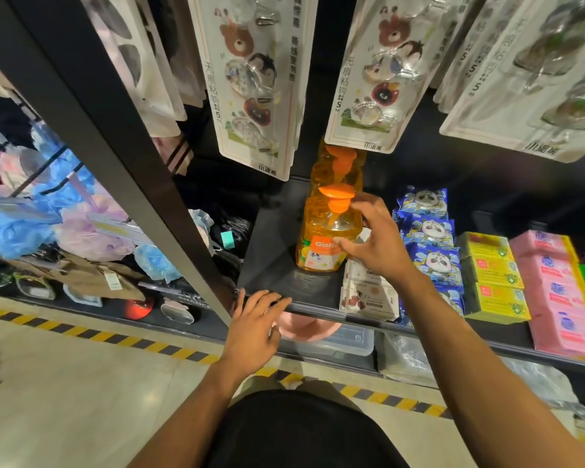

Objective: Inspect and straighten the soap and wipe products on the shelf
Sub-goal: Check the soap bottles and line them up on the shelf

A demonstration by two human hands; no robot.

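An orange pump bottle of liquid soap point(321, 238) stands upright on the black shelf point(277, 265), with a second orange bottle point(338, 167) right behind it. My right hand point(375, 241) wraps around the front bottle's right side, thumb on its label. My left hand point(254, 329) rests with fingers spread on the shelf's front edge, holding nothing. To the right lie white wipe packs point(368, 295), blue panda-print wipe packs point(429, 238), yellow soap boxes point(493, 278) and pink soap boxes point(554, 292) in rows.
Carded hook packs point(254, 82) hang low over the bottles. A black upright post point(115, 136) borders the shelf on the left, with bath sponges point(48, 211) beyond it. A pink basin point(304, 327) and clear tubs sit on the shelf below. Striped floor tape point(115, 336) runs along the base.
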